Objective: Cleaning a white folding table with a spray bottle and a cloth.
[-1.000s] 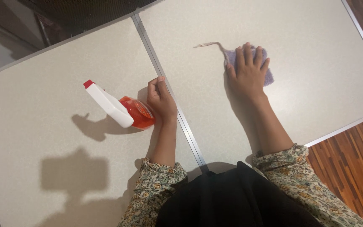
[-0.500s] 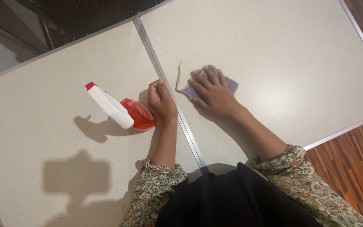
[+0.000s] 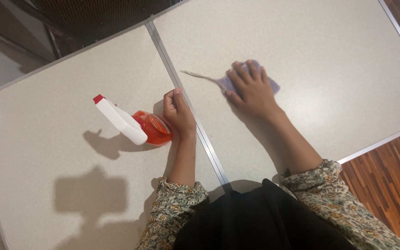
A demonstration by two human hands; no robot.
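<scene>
Flat and spread, right hand [image 3: 252, 89] presses cloth [image 3: 271, 85] onto the right table [image 3: 329, 55], at two o'clock from the left hand [image 3: 178, 115], which curls loosely beside the bottle [image 3: 137, 126], gripping nothing.

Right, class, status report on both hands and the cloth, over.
Right hand flat on small lilac cloth. Left hand beside orange spray bottle. Nothing obstructing.

The right hand [image 3: 251, 88] has slid the purple cloth [image 3: 271, 85] back from the table's centre seam toward its right edge.
</scene>
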